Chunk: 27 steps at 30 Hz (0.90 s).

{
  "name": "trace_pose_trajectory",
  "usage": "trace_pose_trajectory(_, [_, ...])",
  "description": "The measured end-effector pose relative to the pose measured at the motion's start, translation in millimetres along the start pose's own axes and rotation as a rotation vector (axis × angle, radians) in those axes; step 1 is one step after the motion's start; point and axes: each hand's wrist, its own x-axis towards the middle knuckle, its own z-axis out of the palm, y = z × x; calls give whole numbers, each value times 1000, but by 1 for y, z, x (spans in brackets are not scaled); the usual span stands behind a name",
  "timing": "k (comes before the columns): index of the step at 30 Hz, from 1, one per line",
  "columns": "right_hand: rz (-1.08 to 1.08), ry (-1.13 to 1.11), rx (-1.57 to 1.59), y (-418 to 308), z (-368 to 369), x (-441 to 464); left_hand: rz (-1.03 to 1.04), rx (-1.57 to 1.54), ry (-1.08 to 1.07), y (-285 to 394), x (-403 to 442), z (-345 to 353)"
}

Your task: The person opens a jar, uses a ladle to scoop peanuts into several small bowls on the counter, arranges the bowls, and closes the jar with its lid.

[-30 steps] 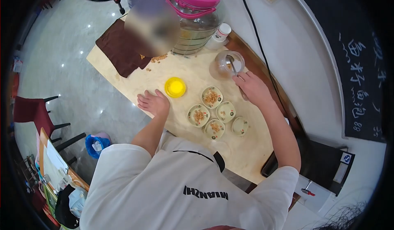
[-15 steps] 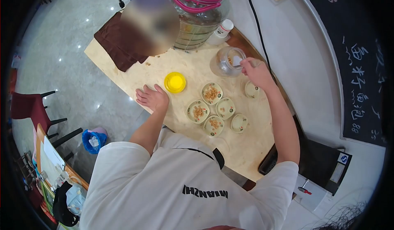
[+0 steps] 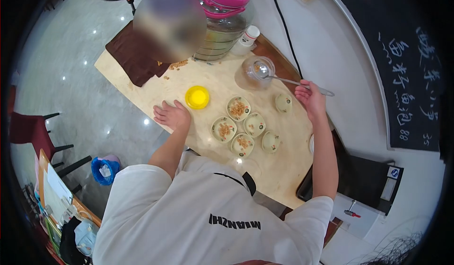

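Wears a white shirt (image 3: 222, 199), nearest of all and well short of the yellow dish (image 3: 197, 97). Has five small patterned bowls grouped nearer than the yellow dish and to its right: a front bowl (image 3: 243, 144), a left bowl (image 3: 223, 129) and an upper bowl (image 3: 238, 108) with brown pieces inside, a middle bowl (image 3: 254, 124) with just a few, and a pale bowl (image 3: 271, 142) farther right. Lays the left hand (image 3: 171, 117) just nearer than the yellow dish and to its left, fingers spread wide, holding nothing. Sets a sixth bowl (image 3: 283, 103) apart, well to the right of the yellow dish. Pinches the handle of a metal spoon (image 3: 299, 82) narrowly in the right hand (image 3: 309, 96), farther right of the yellow dish. Points the spoon's head into the clear jar (image 3: 255, 72), beyond the yellow dish and to its right; probably inside, though depth through the clear wall is hard to judge. Shows a brown cloth (image 3: 135, 59) beyond the yellow dish to the left, and a large pink-lidded jar (image 3: 220, 33) farther beyond, slightly right.
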Motion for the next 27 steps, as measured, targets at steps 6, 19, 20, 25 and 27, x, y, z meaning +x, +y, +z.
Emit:
trace_pose_trajectory(6, [-150,116,197,24,-48,-75,25,-21,14,-1,-4,0])
trace_pose_trajectory(19, [-219,504,-121,231,-80,-269,39,16,48,-3,-5,13])
trace_pose_trajectory(20, [-203,505,-240,239,-72,-272,30,19,66,-3,-5,15])
trace_pose_trajectory(25, [-548,306,-836,252,-60,-272,-2,24,57,-2,-5,16])
trace_pose_trajectory(27, [-581,293,-862,264,-63,-273,-34,25,31,0,-4,16])
